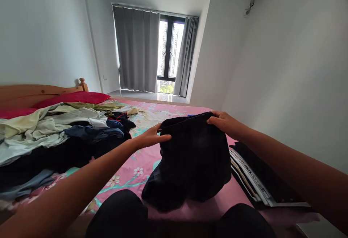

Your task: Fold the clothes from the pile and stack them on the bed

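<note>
Black shorts (195, 158) hang in front of me over the bed, waistband up and the two legs drooping toward the sheet. At the waistband's left corner, my left hand (152, 136) grips the cloth, thumb in front and the other fingers partly hidden behind it. My right hand (224, 122) pinches the right end of the waistband, which sits a little higher than the left. The waist opening shows as a dark gap along the top edge.
A loose heap of clothes (89, 118) lies on the left of the bed, near red pillows (78, 97) and a wooden headboard (35, 90). A folded stack of clothes (261, 172) sits at the right edge of the pink floral sheet (130, 174). My knees (119, 212) are in front.
</note>
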`<action>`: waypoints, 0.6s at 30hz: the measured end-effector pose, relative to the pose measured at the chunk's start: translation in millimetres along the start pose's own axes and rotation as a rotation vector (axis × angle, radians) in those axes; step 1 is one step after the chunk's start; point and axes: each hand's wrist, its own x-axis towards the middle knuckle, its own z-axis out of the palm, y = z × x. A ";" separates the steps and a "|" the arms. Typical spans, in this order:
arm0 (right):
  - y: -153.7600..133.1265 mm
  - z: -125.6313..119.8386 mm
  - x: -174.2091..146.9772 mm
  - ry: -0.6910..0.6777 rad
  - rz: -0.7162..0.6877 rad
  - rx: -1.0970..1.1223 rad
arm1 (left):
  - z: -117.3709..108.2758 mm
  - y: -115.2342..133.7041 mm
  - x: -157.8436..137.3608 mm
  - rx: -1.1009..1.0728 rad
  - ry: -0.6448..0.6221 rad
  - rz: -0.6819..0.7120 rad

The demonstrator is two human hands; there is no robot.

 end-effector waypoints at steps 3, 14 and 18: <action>2.0 2.6 1.3 -0.017 -0.007 0.015 | 11.5 -13.7 2.2 -0.103 0.097 0.029; 9.1 -44.1 35.5 -0.030 -0.064 -0.164 | -53.1 43.6 32.4 0.631 0.296 0.166; -52.6 -73.1 78.2 0.604 -0.377 -0.578 | -103.9 144.2 65.8 0.779 0.472 0.121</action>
